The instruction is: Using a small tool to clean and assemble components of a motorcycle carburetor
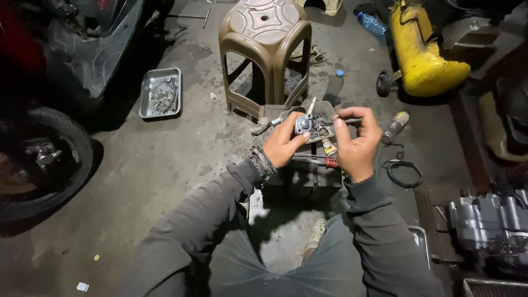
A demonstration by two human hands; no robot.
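Note:
My left hand (pixel 284 144) grips a small grey metal part (pixel 303 124) between thumb and fingers. My right hand (pixel 356 142) is closed around a thin metal tool (pixel 348 120) whose tip points at that part. Both hands hover above a small tray of metal bits (pixel 324 108) on a low dark stand. A red-handled screwdriver (pixel 324 161) lies just under my hands. Both forearms are in dark grey sleeves, and a braided band sits on my left wrist.
A brown plastic stool (pixel 265 49) stands just beyond the tray. A metal pan of screws (pixel 160 92) lies on the concrete floor to the left, near a motorcycle wheel (pixel 44 159). A yellow compressor tank (pixel 421 52) is at back right, an engine part (pixel 489 220) at right.

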